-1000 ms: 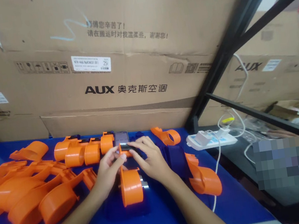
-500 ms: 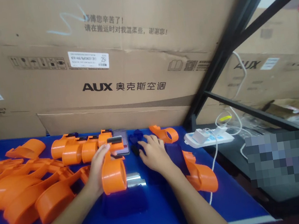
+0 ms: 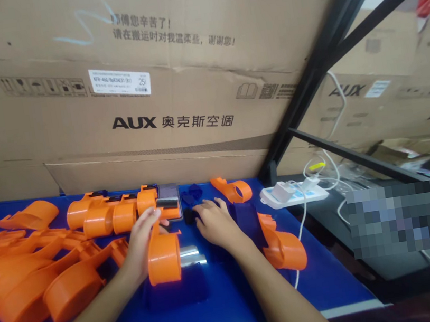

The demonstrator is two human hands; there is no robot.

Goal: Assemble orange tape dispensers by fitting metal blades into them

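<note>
My left hand (image 3: pixel 140 241) is closed around the arm of an orange plastic ring part (image 3: pixel 164 260), holding it ring-down above the blue table (image 3: pixel 235 307). A black piece (image 3: pixel 167 203) shows at the upper end of that arm. My right hand (image 3: pixel 218 223) bends its fingers down over small dark blue parts (image 3: pixel 192 193); its fingertips and whatever they grip are hidden. Just left of those fingers lies a small black piece (image 3: pixel 188 216). Two shiny metal strips (image 3: pixel 192 256) lie to the right of the held ring, by a dark blue block-like thing (image 3: pixel 177 293).
Several orange ring parts (image 3: pixel 73 287) are heaped at left; several with black tops (image 3: pixel 98 221) stand behind. A phone (image 3: pixel 168 191) lies at the back. Rightward are a dark blue thing (image 3: pixel 248 225), an orange part (image 3: pixel 289 250), a white power strip (image 3: pixel 295 194) and a black frame (image 3: pixel 307 76).
My right hand has drawn its fingers together and down over the small dark parts. My left hand keeps hold of the orange ring part, now tilted slightly differently. The view has shifted a little.
</note>
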